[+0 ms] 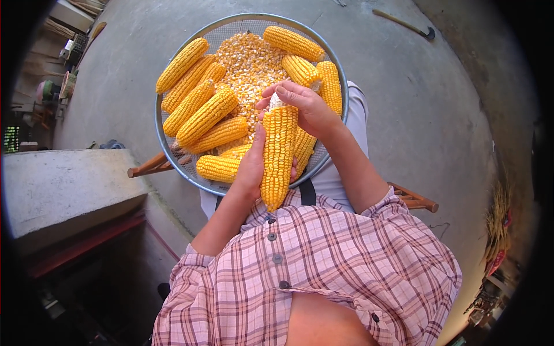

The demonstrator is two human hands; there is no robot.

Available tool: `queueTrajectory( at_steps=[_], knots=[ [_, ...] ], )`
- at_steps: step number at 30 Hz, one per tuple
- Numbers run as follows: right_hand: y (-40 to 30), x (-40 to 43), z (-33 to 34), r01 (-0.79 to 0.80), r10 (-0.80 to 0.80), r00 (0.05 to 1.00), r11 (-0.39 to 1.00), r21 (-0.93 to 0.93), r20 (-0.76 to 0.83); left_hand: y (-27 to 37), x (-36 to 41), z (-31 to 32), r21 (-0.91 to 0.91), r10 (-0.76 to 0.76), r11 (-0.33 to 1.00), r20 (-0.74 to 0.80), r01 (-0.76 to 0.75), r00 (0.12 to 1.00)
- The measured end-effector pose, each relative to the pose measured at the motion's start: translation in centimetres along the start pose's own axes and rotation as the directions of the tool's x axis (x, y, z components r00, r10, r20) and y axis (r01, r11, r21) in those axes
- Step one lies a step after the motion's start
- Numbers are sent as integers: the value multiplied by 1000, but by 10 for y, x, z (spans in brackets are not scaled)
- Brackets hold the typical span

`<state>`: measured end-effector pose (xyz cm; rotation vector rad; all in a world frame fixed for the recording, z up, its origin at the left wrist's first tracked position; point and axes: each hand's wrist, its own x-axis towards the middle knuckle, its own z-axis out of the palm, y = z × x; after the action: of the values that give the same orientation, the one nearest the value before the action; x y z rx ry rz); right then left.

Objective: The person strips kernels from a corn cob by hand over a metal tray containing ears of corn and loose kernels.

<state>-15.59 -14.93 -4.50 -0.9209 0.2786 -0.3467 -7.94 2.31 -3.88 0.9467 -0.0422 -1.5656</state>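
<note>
My left hand [252, 166] grips a large yellow corn cob [279, 149] around its lower side, over the near part of a round wire-mesh sieve. At the cob's far end a short stretch is stripped down to its pale core [275, 101]. My right hand [312, 106] curls around that bare end, with the thumb and fingers against it; some fingertips are hidden. Loose corn kernels [249, 65] are heaped in the middle of the sieve. Several whole cobs lie at its left, such as one cob [207, 116], and others at its right, including an upper cob [294, 42].
The sieve's metal rim [159, 125] rests across my lap. Wooden seat ends stick out at the left [147, 168] and right [417, 199]. A concrete ledge [69, 181] stands at the left. A wooden-handled sickle [404, 24] lies on the concrete floor [415, 99].
</note>
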Motion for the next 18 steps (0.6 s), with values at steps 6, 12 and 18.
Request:
queueTrajectory(
  at_steps=[6, 12, 18],
  knots=[
    [5, 7, -16, 12, 20, 992, 967, 255, -122, 35, -1, -4, -164, 169, 979, 292, -125, 941],
    [2, 5, -16, 48, 26, 948, 973, 224, -317, 69, -24, -6, -401, 370, 871, 153, -284, 917],
    [-4, -2, 7, 10, 31, 964, 989, 149, -266, 80, -29, -24, -449, 457, 819, 134, -358, 879]
  ],
)
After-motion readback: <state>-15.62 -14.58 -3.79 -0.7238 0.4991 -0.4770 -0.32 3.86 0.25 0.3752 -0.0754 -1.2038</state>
